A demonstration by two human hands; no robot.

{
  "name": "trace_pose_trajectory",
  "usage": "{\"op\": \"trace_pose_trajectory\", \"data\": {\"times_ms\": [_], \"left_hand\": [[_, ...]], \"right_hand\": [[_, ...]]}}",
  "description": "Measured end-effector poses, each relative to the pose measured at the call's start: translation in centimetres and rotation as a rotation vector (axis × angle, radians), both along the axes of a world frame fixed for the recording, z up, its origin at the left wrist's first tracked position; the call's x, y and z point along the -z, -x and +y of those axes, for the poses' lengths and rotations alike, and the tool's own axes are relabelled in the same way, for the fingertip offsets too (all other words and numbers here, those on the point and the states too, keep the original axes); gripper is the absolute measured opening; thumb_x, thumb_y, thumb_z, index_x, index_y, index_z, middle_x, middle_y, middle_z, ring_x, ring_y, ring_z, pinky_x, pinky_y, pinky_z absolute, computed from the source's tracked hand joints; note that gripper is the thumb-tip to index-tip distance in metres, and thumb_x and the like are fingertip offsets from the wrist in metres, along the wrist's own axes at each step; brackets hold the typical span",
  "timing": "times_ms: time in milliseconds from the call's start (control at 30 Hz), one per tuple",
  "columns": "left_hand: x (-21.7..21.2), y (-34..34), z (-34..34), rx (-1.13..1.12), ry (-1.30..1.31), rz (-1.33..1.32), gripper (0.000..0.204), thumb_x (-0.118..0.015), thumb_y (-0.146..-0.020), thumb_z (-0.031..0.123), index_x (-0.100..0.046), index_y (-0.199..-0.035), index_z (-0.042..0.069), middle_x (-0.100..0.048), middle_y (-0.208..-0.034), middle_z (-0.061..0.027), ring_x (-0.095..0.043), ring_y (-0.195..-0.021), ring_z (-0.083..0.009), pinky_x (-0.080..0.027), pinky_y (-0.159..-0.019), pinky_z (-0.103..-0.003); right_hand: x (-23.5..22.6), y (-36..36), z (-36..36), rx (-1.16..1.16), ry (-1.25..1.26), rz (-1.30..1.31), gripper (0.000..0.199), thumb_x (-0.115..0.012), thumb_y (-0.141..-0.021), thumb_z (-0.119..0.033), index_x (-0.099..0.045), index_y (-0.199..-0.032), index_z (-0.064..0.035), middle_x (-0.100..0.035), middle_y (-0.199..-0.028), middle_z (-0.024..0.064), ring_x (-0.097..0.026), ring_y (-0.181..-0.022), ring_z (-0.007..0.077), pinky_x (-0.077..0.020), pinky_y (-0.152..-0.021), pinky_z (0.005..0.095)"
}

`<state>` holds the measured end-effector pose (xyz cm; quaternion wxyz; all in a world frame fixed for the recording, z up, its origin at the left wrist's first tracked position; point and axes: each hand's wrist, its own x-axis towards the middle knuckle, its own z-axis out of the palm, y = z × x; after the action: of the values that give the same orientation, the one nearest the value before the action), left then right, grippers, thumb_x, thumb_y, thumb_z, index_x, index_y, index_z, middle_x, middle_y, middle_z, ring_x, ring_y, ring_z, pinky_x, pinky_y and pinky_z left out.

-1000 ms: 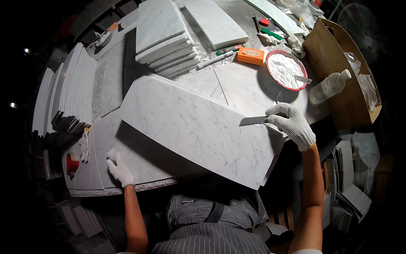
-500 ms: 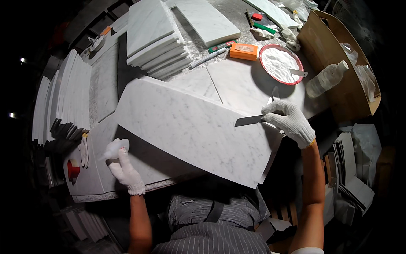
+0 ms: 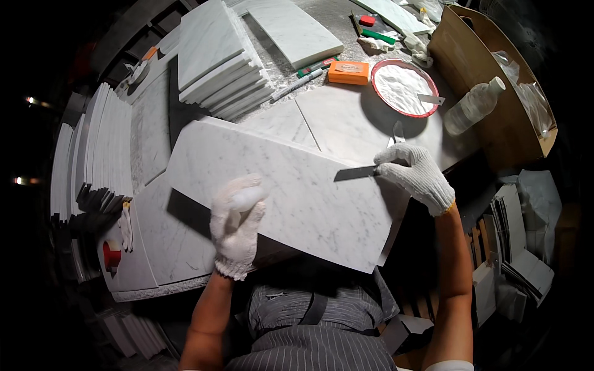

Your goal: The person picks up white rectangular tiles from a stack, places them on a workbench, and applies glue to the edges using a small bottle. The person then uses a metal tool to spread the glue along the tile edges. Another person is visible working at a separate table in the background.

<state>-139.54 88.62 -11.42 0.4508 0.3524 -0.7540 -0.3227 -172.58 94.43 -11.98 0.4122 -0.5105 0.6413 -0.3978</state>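
Note:
A grey-veined white marble slab (image 3: pixel 291 185) lies at an angle in front of me, its near end jutting past the table edge. Over its left part is my left hand (image 3: pixel 238 222), in a white knit glove, with its fingers curled round a translucent white piece of plastic (image 3: pixel 246 198) whose kind I cannot make out. My right hand (image 3: pixel 417 176), gloved alike, pinches a thin flat metal blade (image 3: pixel 356 174) above the slab's right end. A pale pointed piece (image 3: pixel 398 131) sticks up beyond those fingers; whether the hand holds it is unclear.
Beyond the slab are a marble stack (image 3: pixel 213 62), a marker (image 3: pixel 297 85), an orange box (image 3: pixel 348 72) and a red-rimmed bowl (image 3: pixel 405 89) of white powder. A plastic bottle (image 3: pixel 475 106) stands by a cardboard box (image 3: pixel 495 80). A red tape roll (image 3: pixel 112 256) and spare glove (image 3: pixel 125 227) lie left.
My left hand has moved right and upward from the slab's left side to over its surface, carrying the white plastic piece. My right hand keeps the blade in nearly the same place.

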Motion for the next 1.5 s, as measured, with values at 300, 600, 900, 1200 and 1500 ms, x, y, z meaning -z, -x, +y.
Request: {"op": "trace_pose_trajectory", "data": {"times_ms": [300, 600, 900, 1200, 1500], "left_hand": [[0.2, 5.1, -3.5, 0.219, -0.104, -0.167, 0.041, -0.059, -0.085, -0.014, -0.056, -0.123, 0.001, -0.060, -0.118, -0.0122, -0.060, -0.108, -0.0181, -0.052, -0.094, -0.029], [-0.2, 8.9, -5.4, 0.220, 0.484, -0.473, 0.040, -0.068, -0.077, 0.005, -0.064, -0.117, 0.009, -0.065, -0.109, -0.0073, -0.062, -0.099, -0.0291, -0.048, -0.086, -0.038], [-0.1, 9.5, -4.8, 0.117, 0.702, -0.590, 0.040, -0.074, -0.076, 0.024, -0.066, -0.113, 0.012, -0.065, -0.108, -0.0042, -0.060, -0.102, -0.0262, -0.046, -0.088, -0.041], [0.3, 9.8, -4.7, 0.085, 0.821, -0.607, 0.050, -0.076, -0.073, 0.045, -0.066, -0.110, 0.013, -0.062, -0.106, -0.0056, -0.057, -0.103, -0.0274, -0.045, -0.087, -0.042], [0.2, 10.0, -4.3, 0.058, 0.851, -0.628, 0.052, -0.077, -0.070, 0.044, -0.066, -0.110, 0.013, -0.061, -0.107, -0.0065, -0.056, -0.105, -0.0279, -0.044, -0.089, -0.044]], "right_hand": [[-0.5, -0.7, 1.1, 0.537, -0.002, -0.269, 0.030, -0.070, -0.087, -0.018, -0.067, -0.110, 0.0001, -0.064, -0.084, 0.0029, -0.050, -0.060, 0.0048, -0.0402, -0.054, 0.0197], [5.6, -3.4, 5.8, 0.908, 0.177, -0.637, 0.030, -0.064, -0.092, -0.014, -0.059, -0.115, 0.0034, -0.065, -0.093, 0.0053, -0.050, -0.062, 0.0039, -0.0407, -0.053, 0.0173], [5.1, -5.7, 5.2, 1.100, 0.298, -0.600, 0.025, -0.062, -0.093, -0.009, -0.058, -0.114, 0.0042, -0.064, -0.090, 0.0049, -0.051, -0.065, 0.0038, -0.0421, -0.056, 0.0184], [5.9, -6.4, 5.1, 1.158, 0.312, -0.471, 0.024, -0.063, -0.093, -0.010, -0.060, -0.113, 0.0034, -0.064, -0.092, 0.0049, -0.053, -0.067, 0.0045, -0.0436, -0.060, 0.0187], [5.7, -6.4, 5.1, 1.162, 0.305, -0.441, 0.024, -0.063, -0.093, -0.010, -0.060, -0.113, 0.0032, -0.065, -0.094, 0.0057, -0.054, -0.070, 0.0047, -0.0447, -0.062, 0.0192]]}}
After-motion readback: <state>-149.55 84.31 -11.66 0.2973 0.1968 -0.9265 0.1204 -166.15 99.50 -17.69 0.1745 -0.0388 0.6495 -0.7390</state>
